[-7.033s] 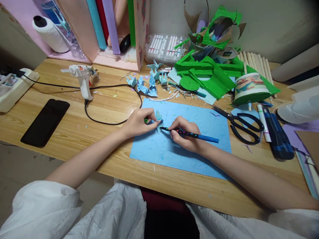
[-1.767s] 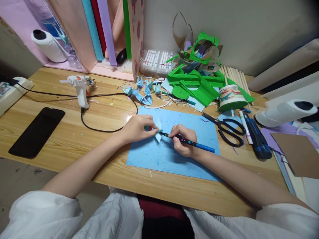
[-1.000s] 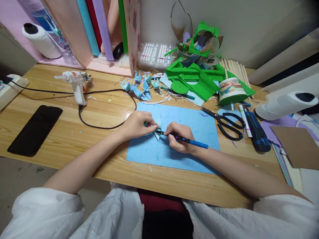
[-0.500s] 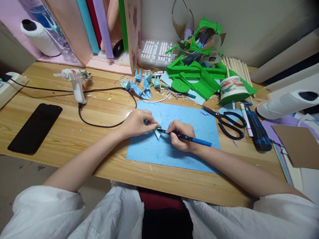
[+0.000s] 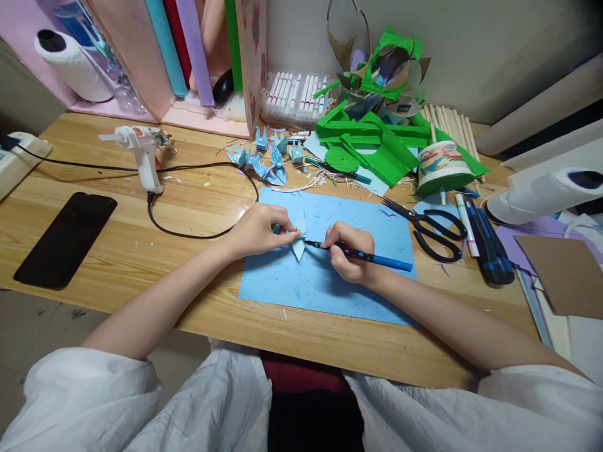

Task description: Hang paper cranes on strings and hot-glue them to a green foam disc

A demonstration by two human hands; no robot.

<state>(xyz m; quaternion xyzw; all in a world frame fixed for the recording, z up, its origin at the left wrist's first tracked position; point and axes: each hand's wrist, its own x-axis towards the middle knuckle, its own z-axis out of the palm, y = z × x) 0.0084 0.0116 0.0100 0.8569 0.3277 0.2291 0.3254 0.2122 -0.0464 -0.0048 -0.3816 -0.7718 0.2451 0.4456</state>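
Pinched between the fingertips of my left hand (image 5: 264, 230) is a small light-blue folded paper crane (image 5: 299, 250), partly hidden by the fingers. My right hand (image 5: 351, 251) grips a marker pen (image 5: 367, 255) with a dark patterned barrel and a blue end, its tip at the crane's right side. Whether the tip touches the paper is too small to tell. Both hands are over a blue sheet (image 5: 330, 295) marked with pen strokes. Several folded blue paper cranes (image 5: 268, 164), some with drawn patterns, sit in a cluster behind the sheet.
On the left lie a glue gun (image 5: 141, 154) with its black cord and a phone (image 5: 66, 240). Black scissors (image 5: 431, 229) and a dark blue cutter (image 5: 490, 251) lie to the right. Behind are green crepe paper (image 5: 372, 141), a marker box (image 5: 296, 100) and wooden sticks (image 5: 452, 125).
My right hand has drawn slightly to the right with the marker pen, and its tip has shifted right along the crane. My left hand keeps its pinch almost in place.
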